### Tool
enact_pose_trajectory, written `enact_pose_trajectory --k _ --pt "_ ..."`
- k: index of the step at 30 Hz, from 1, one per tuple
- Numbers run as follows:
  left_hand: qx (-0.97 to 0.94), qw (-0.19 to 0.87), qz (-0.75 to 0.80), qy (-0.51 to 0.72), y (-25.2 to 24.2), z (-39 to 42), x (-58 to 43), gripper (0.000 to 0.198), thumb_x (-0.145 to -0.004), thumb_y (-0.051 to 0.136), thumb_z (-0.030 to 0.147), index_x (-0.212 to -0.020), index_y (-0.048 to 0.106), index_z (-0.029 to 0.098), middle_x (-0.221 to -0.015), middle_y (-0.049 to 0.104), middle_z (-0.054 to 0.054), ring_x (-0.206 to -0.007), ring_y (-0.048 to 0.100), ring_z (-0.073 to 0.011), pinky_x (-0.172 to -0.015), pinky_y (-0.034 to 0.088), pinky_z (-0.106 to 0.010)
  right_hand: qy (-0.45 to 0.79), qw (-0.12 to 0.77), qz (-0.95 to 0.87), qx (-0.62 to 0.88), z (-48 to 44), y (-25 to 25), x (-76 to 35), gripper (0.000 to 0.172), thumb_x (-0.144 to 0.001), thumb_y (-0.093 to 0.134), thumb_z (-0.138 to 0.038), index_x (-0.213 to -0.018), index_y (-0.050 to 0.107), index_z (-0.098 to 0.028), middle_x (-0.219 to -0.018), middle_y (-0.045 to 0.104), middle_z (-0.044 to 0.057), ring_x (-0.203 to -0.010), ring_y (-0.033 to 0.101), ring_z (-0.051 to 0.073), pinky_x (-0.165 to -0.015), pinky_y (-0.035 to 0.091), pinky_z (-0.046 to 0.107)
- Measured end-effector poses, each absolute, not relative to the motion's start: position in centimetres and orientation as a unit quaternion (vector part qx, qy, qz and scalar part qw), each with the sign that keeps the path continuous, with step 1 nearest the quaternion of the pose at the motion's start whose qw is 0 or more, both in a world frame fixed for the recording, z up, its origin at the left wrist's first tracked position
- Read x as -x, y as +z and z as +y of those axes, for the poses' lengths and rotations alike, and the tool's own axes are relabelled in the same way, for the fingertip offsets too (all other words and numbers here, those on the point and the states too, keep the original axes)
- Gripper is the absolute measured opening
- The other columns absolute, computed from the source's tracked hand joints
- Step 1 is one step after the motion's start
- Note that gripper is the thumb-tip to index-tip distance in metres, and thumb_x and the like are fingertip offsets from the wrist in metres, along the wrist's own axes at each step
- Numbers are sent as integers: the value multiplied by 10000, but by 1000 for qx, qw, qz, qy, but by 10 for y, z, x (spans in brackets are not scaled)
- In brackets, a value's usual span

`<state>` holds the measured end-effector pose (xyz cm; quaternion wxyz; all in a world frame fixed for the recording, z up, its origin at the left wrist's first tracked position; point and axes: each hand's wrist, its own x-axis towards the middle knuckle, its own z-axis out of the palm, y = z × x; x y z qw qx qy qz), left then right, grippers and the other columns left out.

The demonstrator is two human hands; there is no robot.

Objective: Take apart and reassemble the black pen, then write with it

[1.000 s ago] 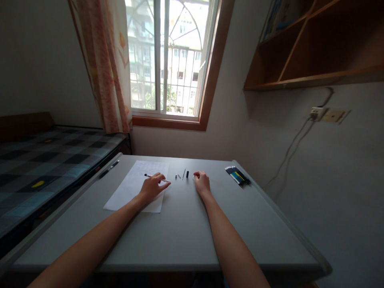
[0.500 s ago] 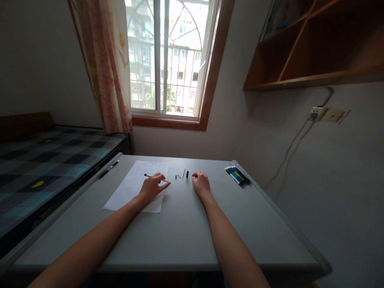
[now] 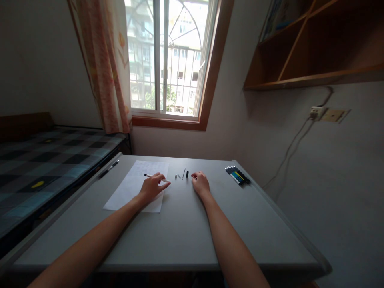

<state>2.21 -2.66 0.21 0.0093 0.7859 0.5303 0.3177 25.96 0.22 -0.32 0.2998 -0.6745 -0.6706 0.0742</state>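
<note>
My left hand [image 3: 152, 186] rests on the right edge of a white sheet of paper [image 3: 132, 187] and grips a white pen [image 3: 148, 175] that lies across the sheet. My right hand [image 3: 200, 184] lies on the grey desk [image 3: 180, 224], fingers curled, just right of a small black pen cap [image 3: 187, 174]. Left of the cap lie a thin dark refill [image 3: 183, 173] and two tiny grey pen parts [image 3: 177, 176]. Whether the right hand holds anything is hidden by its fingers.
A bundle of pens [image 3: 238, 175] lies at the desk's far right. A black pen [image 3: 109, 168] sits on the desk's left edge, beside a bed [image 3: 39, 160] with a checked cover. Ahead are a window [image 3: 168, 60] and curtain [image 3: 103, 68]; a wooden shelf [image 3: 312, 44] hangs at the upper right.
My right hand has slid a little to the left, closer to the black cap. The left hand and the pen have stayed put.
</note>
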Motion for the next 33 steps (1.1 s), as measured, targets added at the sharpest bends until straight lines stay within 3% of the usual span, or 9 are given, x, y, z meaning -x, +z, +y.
enact_pose_trajectory --k 11,22,33 --pt "-787 14 533 311 2 -26 -22 326 -776 484 520 -736 573 209 -718 543 11 -575 490 -105 -545 331 -223 62 293 -666 683 3 -4 -258 266 -801 449 -142 -984 626 -219 -947 618 42 -816 561 132 -721 383 215" --pt "-789 9 530 310 4 -27 -21 325 -778 483 522 -738 565 210 -720 543 14 -567 487 -105 -540 317 -221 65 283 -672 681 2 -3 -259 276 -774 456 -119 -966 635 -207 -927 631 48 -850 551 149 -757 380 227" --pt "-788 10 531 312 2 -27 -21 331 -773 487 524 -735 574 206 -725 546 11 -578 493 -106 -546 322 -223 84 361 -652 662 7 -7 -260 305 -688 489 -94 -954 616 -171 -833 605 34 -715 545 125 -714 405 217"
